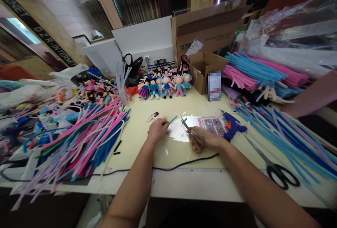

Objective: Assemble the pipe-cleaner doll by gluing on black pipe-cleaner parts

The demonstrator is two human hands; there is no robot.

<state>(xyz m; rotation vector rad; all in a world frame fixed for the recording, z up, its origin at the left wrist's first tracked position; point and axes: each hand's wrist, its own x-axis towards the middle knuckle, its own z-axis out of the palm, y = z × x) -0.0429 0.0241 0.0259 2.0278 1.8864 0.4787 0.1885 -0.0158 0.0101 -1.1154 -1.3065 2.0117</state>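
Note:
My left hand (157,129) is closed in a pinch on a short blue pipe cleaner (173,119), which sticks out to the right from the fingertips. My right hand (205,139) grips a pair of scissors (187,127), the fingers wrapped about the handles and the blades pointing up and left. Close to the blade tips lies another small blue bit (185,119). Beneath both hands is a shiny white sheet (179,134) with scraps on it. A blue glue gun (235,124) rests on a printed card (214,124) right of my right hand.
Loose pipe cleaners spread over the left (86,133) and the right side. Small dolls (165,87) stand at the back beside an open cardboard box (201,72). Large black-handled scissors (273,170) lie at right. A black cable (173,167) crosses the front near a ruler (192,171).

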